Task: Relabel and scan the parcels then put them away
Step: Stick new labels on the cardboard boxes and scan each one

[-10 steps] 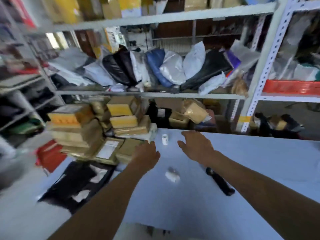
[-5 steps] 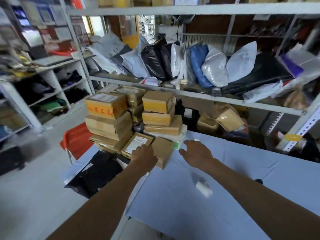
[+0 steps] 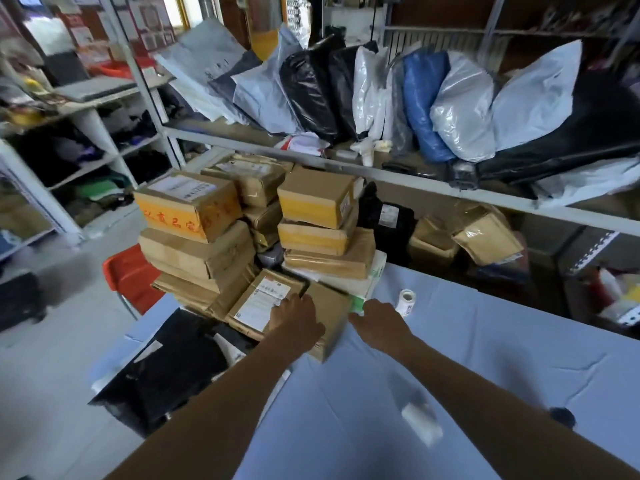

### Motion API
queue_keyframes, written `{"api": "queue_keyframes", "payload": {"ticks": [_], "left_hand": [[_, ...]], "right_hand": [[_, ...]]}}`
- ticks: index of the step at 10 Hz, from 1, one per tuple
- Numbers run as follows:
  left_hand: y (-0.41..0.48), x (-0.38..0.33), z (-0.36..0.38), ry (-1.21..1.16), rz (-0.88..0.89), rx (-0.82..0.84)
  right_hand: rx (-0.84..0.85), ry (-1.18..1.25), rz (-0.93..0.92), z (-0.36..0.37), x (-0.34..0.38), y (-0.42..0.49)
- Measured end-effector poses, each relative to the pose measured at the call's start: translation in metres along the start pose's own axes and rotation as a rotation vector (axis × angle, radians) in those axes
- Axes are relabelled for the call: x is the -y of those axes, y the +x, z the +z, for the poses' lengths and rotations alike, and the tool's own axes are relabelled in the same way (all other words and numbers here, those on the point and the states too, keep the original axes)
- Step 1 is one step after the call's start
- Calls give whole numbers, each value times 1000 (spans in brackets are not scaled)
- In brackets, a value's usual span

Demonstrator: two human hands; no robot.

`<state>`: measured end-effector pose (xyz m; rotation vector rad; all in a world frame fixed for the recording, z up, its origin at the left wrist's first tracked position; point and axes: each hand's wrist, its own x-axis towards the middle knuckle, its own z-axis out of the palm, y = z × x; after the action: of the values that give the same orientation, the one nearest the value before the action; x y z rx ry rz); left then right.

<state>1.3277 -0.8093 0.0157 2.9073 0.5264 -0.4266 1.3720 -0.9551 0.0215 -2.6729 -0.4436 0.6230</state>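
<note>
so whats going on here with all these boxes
A person is reaching with both hands into a pile of cardboard parcels at the end of a blue table. The left hand is on a plain brown box at the front of the pile; whether it grips is unclear. The right hand reaches beside that box, holding nothing. A label roll stands just behind it.
</note>
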Motion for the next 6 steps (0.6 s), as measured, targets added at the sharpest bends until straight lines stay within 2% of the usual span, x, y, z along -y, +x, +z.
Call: {"api": "queue_keyframes", "payload": {"ticks": [1,2,3,4,5,6], "left_hand": [[28,-1,14,-40,-29,16],[52,-4,31,-32,-72,35],[66,-7,48,-27,-122,96],[75,-7,62,52,-160,137],[79,-9,70,95,-181,90],[78,-11,70,43,-182,25]], "right_hand": [[19,69,10,15,-1,19],[79,5,57,28,-6,40],[78,177,168,39,-8,58],[120,146,173,47,-12,66],[129,139,192,56,-16,74],[135,139,219,57,-15,72]]}}
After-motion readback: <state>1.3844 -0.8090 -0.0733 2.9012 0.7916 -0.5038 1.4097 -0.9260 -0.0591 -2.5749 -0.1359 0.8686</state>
